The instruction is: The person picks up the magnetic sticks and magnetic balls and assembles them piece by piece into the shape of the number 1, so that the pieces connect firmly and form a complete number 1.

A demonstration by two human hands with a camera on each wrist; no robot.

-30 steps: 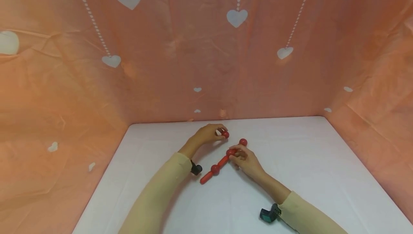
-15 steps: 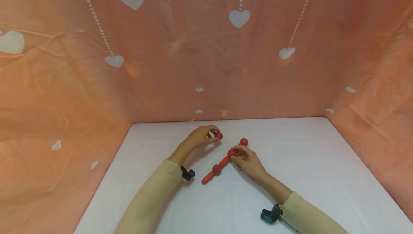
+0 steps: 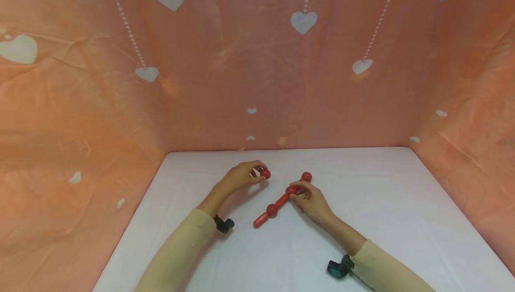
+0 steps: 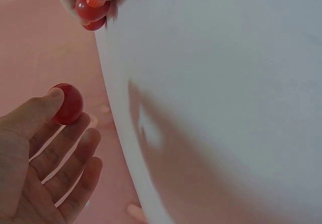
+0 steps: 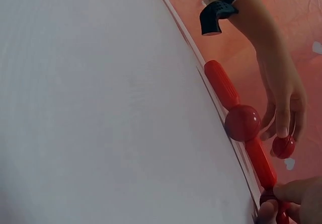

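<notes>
Between thumb and fingertips, my left hand [image 3: 240,177] pinches a loose red ball [image 4: 70,104], held above the far part of the table. Its remaining fingers spread apart beneath the ball in the left wrist view. A red stick of alternating balls and ribbed rods [image 5: 242,123] slants across the table's middle, its rod end toward me and a ball at its far end. My right hand [image 3: 315,203] grips the stick at the ball nearest its far end, thumb and fingers partly hiding that ball. The loose ball is apart from the stick, to its left.
The white tabletop [image 3: 386,211] meets an orange sheet [image 3: 257,77] with white hearts at the back and both sides. A dark camera [image 3: 224,225] sits on the left wrist and another camera [image 3: 340,267] on the right.
My left hand has moved left and slightly nearer with the ball, away from the stick. My right hand keeps its grip on the stick in nearly the same place.
</notes>
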